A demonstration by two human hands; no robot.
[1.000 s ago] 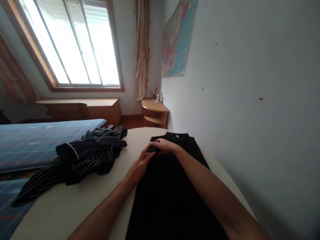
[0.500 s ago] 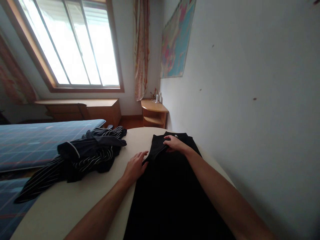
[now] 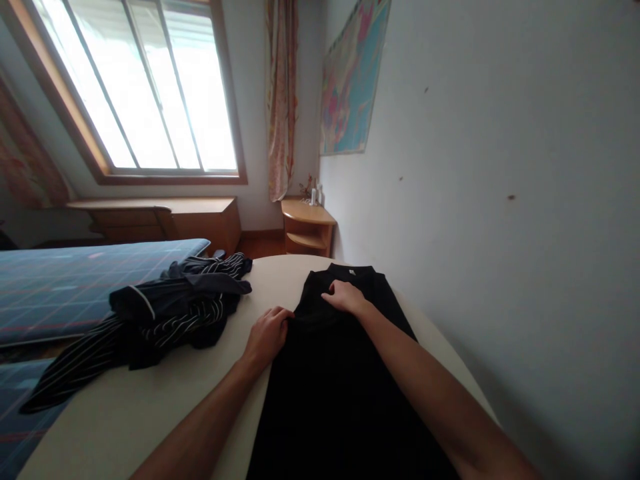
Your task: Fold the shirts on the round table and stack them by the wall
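Note:
A black shirt (image 3: 345, 387) lies lengthwise before me, its neck end and a small pale label at the far side. At its left edge, my left hand (image 3: 270, 332) pinches the cloth between thumb and fingers. My right hand (image 3: 346, 297) rests over the upper part of the shirt, below the label, with its fingers curled against the black fabric. The fingertips are partly hidden, and folds in the dark cloth are hard to make out.
The shirt lies on a cream round-edged table (image 3: 165, 407). To the left is a heap of dark striped clothing (image 3: 185, 307), beside a blue plaid mattress (image 3: 90, 280). A white wall (image 3: 500, 267) borders the right side. A wooden corner shelf (image 3: 309, 212) stands beyond the table.
My left hand's fingers have closed on the shirt's left edge. My right hand has shifted slightly nearer to me, and the cloth between the hands lies lower and flatter.

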